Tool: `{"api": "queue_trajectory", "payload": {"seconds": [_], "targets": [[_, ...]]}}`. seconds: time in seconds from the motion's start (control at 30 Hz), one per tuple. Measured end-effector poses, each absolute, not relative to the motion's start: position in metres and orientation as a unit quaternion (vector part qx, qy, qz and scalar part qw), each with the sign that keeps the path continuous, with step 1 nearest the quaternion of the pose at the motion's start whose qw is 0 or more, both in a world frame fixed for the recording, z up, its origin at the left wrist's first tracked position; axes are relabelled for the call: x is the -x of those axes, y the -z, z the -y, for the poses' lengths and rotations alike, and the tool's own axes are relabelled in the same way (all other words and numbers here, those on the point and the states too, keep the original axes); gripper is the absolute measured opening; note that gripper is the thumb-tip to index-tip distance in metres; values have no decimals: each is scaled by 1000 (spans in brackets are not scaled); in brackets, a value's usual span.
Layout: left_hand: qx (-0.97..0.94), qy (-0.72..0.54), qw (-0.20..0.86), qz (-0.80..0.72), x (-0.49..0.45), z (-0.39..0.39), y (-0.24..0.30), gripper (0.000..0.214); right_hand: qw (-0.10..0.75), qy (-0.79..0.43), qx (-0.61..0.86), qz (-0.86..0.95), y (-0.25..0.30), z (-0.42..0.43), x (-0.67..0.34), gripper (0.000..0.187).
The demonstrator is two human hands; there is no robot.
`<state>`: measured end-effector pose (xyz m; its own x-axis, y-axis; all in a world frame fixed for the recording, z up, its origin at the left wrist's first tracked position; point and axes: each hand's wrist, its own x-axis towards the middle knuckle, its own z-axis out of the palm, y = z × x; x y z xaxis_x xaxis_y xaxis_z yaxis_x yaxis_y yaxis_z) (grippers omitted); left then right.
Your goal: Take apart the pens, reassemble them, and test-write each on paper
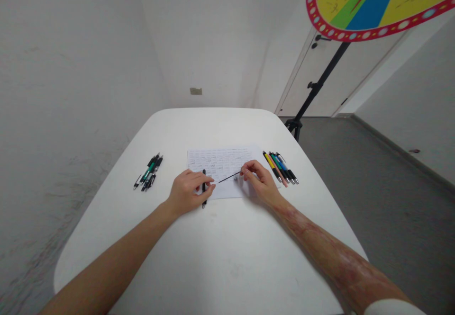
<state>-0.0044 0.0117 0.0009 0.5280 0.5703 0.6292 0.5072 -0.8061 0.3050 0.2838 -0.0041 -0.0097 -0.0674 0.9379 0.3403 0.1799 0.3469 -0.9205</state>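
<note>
The white, round-cornered worktop [220,248] carries a handwritten white paper sheet [222,159]. Over it, the right hand [258,178] has its grip clamped on one end of a thin black rod [229,177]; slackening could drop it. I cannot tell whether the left hand [189,190] grips the black cylindrical pen [204,187] at the sheet's left, which could roll if nudged.
</note>
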Motion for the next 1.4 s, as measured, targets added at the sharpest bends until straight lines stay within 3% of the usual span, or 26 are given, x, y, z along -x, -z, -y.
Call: {"api": "queue_trajectory", "payload": {"seconds": [0.23, 0.53, 0.8, 0.93, 1.17, 1.4], "targets": [[-878, -363, 34, -309, 6, -16, 3, 23, 522, -357, 442, 636, 8, 4, -284, 27], [-875, -375, 9, -308, 4, -15, 0, 21, 516, -316, 465, 646, 16, 2, -286, 17], [-875, -376, 0, -305, 3, -11, -4, 14, 544, -336, 461, 616, 19, -2, -287, 21], [-876, -367, -8, -312, 3, -10, -4, 15, 559, -287, 490, 605, 16, 0, -286, 21], [-876, -338, -70, -336, 1, -7, -5, 19, 444, -133, 460, 757, 4, 12, -276, 7], [-891, -317, -78, -317, -1, -4, -3, 25, 343, -15, 414, 843, 7, 9, -267, 17]]}}
